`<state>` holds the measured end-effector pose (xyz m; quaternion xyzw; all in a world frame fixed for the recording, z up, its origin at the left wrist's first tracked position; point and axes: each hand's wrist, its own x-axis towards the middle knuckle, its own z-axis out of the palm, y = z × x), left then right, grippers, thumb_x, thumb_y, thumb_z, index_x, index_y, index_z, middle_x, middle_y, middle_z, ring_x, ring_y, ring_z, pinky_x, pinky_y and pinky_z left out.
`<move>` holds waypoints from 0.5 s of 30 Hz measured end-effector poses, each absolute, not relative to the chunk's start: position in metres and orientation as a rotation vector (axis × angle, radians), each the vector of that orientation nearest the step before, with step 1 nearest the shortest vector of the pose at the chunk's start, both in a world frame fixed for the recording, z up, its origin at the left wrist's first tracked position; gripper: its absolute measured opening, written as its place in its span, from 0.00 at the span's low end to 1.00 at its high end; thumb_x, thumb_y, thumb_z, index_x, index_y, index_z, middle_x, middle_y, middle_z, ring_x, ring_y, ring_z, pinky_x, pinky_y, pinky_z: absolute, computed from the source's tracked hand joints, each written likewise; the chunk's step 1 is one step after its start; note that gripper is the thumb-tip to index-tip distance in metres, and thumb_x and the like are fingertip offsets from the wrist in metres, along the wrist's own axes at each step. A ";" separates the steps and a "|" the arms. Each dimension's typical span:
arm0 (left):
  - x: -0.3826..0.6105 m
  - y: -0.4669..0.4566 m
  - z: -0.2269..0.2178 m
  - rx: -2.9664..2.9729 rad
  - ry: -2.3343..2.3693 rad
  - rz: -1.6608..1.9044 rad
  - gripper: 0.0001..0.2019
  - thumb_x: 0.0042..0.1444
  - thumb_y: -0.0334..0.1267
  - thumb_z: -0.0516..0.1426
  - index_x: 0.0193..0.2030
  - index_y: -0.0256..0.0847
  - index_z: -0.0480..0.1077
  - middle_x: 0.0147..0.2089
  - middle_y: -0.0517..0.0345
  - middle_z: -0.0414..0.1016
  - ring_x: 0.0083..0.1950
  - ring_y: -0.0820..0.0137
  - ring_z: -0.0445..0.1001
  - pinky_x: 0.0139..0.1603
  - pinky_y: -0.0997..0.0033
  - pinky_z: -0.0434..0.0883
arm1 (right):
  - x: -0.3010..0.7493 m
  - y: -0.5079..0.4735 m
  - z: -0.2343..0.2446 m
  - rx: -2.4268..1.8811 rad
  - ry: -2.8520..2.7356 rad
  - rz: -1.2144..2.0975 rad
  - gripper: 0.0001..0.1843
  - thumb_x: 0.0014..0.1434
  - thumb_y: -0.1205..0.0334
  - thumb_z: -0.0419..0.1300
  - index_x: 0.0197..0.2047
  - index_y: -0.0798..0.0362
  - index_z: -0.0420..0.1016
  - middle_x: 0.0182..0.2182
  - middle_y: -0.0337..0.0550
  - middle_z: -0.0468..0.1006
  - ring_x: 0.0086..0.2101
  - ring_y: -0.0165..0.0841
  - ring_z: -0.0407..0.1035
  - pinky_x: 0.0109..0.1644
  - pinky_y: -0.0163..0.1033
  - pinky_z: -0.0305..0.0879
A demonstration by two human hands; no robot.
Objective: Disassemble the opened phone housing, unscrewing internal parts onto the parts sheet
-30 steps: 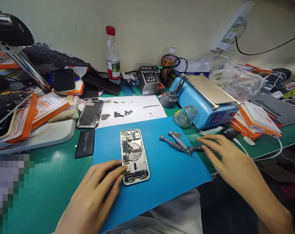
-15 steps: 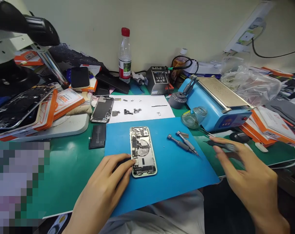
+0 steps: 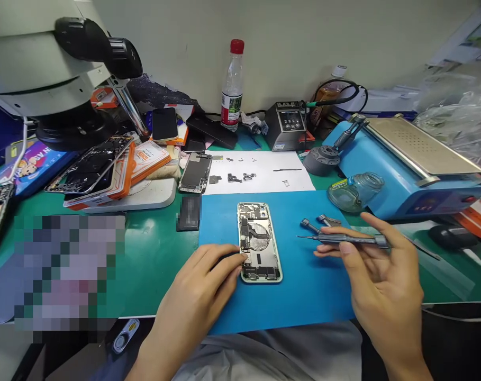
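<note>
An opened phone (image 3: pixel 269 259), its inner boards showing in a pale green frame, lies on the blue mat (image 3: pixel 240 312). My left hand (image 3: pixel 208 280) steadies its left edge, fingertips closed against it. Right of the phone, my right hand (image 3: pixel 377 270) grips a grey precision screwdriver (image 3: pixel 339 238), its thin tip pointing left and raised off the mat. Behind that hand lie two more precision screwdrivers, partly hidden: one end (image 3: pixel 309 225) and another end (image 3: pixel 326 218) show. A black battery (image 3: pixel 188 212) and a detached phone screen (image 3: pixel 196 173) rest at the mat's upper left.
White paper (image 3: pixel 260 182) beyond the mat bears several small parts. Behind stand a red-capped bottle (image 3: pixel 231 98) and a soldering station (image 3: pixel 286 127). To the right are a glass jar (image 3: pixel 355 193) and a blue heating machine (image 3: pixel 407 153). A microscope (image 3: pixel 65 95) overhangs the left side.
The view has turned left. My right hand has come in over the mat's right side with the screwdriver, now partly covering the two lying there. My left hand stays at the phone.
</note>
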<state>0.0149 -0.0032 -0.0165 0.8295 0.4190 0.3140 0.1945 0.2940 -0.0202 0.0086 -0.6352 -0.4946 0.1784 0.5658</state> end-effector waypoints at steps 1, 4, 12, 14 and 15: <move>0.015 -0.003 -0.016 2.311 1.171 0.895 0.13 0.81 0.33 0.55 0.65 0.46 0.74 0.64 0.53 0.81 0.64 0.63 0.78 0.65 0.60 0.76 | 0.291 -0.020 0.011 -1.475 -1.119 0.414 0.30 0.71 0.49 0.68 0.72 0.40 0.68 0.48 0.46 0.86 0.36 0.40 0.83 0.45 0.50 0.88; 0.016 -0.002 -0.015 2.305 1.156 0.940 0.11 0.80 0.33 0.56 0.61 0.45 0.77 0.62 0.54 0.83 0.62 0.63 0.79 0.64 0.60 0.77 | 0.277 -0.019 0.013 -1.400 -1.027 0.558 0.31 0.73 0.48 0.67 0.74 0.39 0.66 0.44 0.46 0.85 0.32 0.39 0.81 0.36 0.47 0.86; 0.016 0.000 -0.013 2.342 1.159 0.988 0.08 0.79 0.36 0.58 0.56 0.43 0.79 0.59 0.53 0.84 0.58 0.64 0.81 0.60 0.63 0.78 | 0.220 -0.006 0.004 -1.177 -0.942 1.206 0.40 0.68 0.49 0.72 0.76 0.39 0.58 0.47 0.44 0.82 0.31 0.33 0.80 0.33 0.38 0.83; 0.015 0.000 -0.012 2.350 1.160 0.987 0.08 0.79 0.37 0.58 0.56 0.42 0.80 0.59 0.53 0.84 0.58 0.65 0.81 0.60 0.64 0.79 | 0.215 -0.003 0.003 -1.175 -0.938 1.229 0.40 0.67 0.50 0.73 0.74 0.40 0.58 0.45 0.43 0.82 0.30 0.33 0.80 0.32 0.37 0.83; 0.016 0.000 -0.012 2.355 1.160 0.984 0.09 0.80 0.37 0.58 0.56 0.42 0.80 0.59 0.53 0.84 0.57 0.65 0.81 0.60 0.64 0.79 | 0.214 -0.002 0.003 -1.181 -0.942 1.225 0.40 0.67 0.49 0.73 0.74 0.40 0.58 0.45 0.43 0.82 0.29 0.33 0.80 0.31 0.37 0.83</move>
